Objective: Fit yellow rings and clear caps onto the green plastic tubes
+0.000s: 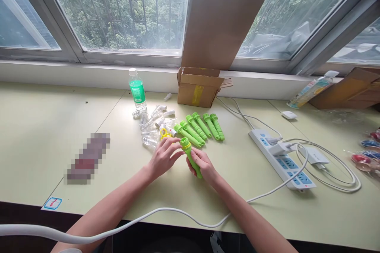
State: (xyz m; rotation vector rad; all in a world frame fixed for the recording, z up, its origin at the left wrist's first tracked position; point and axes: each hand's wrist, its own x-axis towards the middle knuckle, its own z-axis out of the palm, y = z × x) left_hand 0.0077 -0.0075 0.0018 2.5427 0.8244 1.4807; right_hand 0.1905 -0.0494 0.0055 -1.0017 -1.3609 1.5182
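My right hand is wrapped round a green plastic tube, which tilts with its threaded open end up and to the left. A thin yellow ring sits around the tube's neck. My left hand has its thumb and fingertips at that neck, closed against its left side. Just beyond are several more green tubes, lying side by side. To their left lies a loose pile of clear plastic tubes with white ends, and yellow rings lie at its near edge.
Behind the pile stand a water bottle and an open cardboard box. A power strip with plugs and coiled cables lies on the right. One white cable crosses the table's front edge over my forearms. A blurred-out object lies left.
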